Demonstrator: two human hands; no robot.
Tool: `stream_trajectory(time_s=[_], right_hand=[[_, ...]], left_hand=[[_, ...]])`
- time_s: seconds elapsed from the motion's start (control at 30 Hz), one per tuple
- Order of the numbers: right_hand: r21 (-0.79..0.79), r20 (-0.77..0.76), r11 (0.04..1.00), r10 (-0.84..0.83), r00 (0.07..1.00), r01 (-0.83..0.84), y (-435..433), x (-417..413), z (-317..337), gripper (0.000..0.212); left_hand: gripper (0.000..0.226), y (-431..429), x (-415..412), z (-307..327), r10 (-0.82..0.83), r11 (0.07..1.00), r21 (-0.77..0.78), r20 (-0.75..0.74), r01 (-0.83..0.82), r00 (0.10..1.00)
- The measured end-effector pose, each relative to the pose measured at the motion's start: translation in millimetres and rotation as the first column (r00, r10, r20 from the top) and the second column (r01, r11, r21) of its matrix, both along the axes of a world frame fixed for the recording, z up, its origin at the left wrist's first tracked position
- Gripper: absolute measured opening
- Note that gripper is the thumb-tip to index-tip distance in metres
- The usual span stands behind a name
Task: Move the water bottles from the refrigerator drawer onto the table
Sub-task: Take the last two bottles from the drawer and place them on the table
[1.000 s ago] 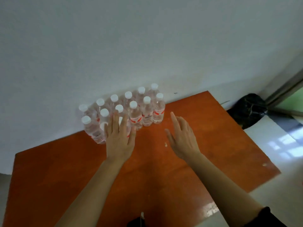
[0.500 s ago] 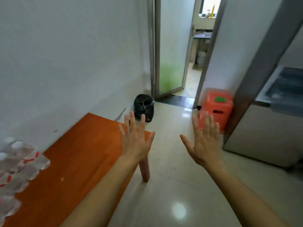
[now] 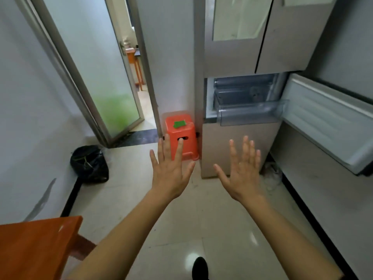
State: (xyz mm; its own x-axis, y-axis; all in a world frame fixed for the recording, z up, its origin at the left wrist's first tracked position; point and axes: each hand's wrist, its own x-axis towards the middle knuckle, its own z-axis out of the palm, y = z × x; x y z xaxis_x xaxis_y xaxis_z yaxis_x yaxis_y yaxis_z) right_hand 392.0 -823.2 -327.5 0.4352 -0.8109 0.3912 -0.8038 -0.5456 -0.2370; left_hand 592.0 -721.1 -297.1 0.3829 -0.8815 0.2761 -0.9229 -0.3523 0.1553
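Here, left hand (image 3: pixel 170 174) and right hand (image 3: pixel 243 176), each grip splayed wide, empty.

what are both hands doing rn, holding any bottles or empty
Left hand: open, fingers spread, holding nothing.
Right hand: open, fingers spread, holding nothing.

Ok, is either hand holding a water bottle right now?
No, the left hand and the right hand are both spread open and empty.
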Motion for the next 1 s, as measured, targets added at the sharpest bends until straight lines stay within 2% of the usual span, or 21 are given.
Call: stream_trajectory(time_s=[0.23,0.37,0.57,0.8,1.0], right_hand=[[-0.001,-0.062,0.998,-0.061,0.996,0.061,-161,-25,11,0.090],[-0.026,-0.034,0.992,-0.120,0.992,0.120,-243,-42,26,0.088],[0.036,0.001,0.975,-0.219,0.976,0.219,-345,-90,13,0.086],[0.186,-0.069,0.961,-0.194,0.979,0.204,-479,-127,-22,0.085],[0.353,-0.169,0.932,-0.028,0.985,0.087,-591,-125,-22,0.080]], left_hand=[[0.078,-183,-23,2,-0.093,0.995,0.020,-0.059,0.094,0.994],[0.075,-276,-36,19,-0.174,0.984,0.029,-0.063,0.176,0.983],[0.075,-395,-69,11,-0.250,0.959,0.113,-0.083,0.259,0.965],[0.074,-517,-96,-29,-0.117,0.949,0.273,-0.154,0.156,0.981],[0.074,-587,-100,-47,0.054,0.915,0.404,-0.160,0.015,0.986]])
